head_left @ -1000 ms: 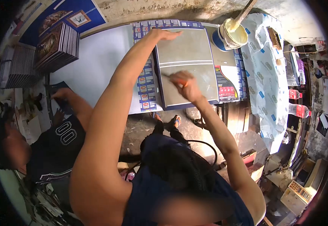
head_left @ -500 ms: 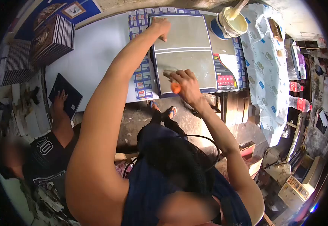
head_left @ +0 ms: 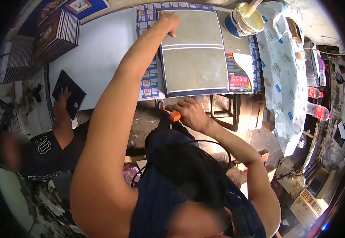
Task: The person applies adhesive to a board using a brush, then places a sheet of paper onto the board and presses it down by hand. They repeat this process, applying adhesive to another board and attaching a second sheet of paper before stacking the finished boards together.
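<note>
Grey and flat, the board [head_left: 194, 59] is laid on the table [head_left: 101, 51], and its far left corner is pressed down by the left hand [head_left: 168, 22] with bent fingers. An orange-handled tool [head_left: 174, 116] is gripped tight in the right hand [head_left: 190, 113], which is curled shut around it just below the board's near edge, not touching the board. A tub of cream paste [head_left: 248, 20] is stood by the board's far right corner, and a dark book [head_left: 75, 101] far to the left is touched by another person's hand [head_left: 62, 97].
</note>
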A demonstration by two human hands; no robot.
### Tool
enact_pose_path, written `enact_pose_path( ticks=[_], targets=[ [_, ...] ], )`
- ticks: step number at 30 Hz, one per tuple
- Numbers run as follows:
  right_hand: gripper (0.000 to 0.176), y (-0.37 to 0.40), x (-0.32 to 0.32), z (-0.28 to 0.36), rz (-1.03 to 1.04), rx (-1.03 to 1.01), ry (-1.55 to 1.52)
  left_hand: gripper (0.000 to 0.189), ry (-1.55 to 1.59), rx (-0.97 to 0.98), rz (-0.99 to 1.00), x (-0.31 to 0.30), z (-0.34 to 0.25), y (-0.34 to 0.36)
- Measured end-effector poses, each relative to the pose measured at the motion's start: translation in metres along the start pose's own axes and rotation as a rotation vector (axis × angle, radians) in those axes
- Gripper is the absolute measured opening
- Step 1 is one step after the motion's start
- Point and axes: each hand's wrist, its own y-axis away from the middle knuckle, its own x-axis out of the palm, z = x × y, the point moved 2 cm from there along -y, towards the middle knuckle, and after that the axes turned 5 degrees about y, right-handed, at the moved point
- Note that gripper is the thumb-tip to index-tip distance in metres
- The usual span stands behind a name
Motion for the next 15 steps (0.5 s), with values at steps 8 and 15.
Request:
enact_pose_path(
  ticks=[8, 15],
  targets=[
    [0.042, -0.109, 0.017, -0.106, -0.360, 0.086, 0.058, 0.080, 0.012, -0.035, -0.033, 0.006, -0.004, -0.001],
    [0.031, -0.024, 0.000, -0.018, -0.095, -0.073, -0.106, 0.076, 0.010, -0.066, -0.014, 0.007, -0.004, -0.001]
  ],
)
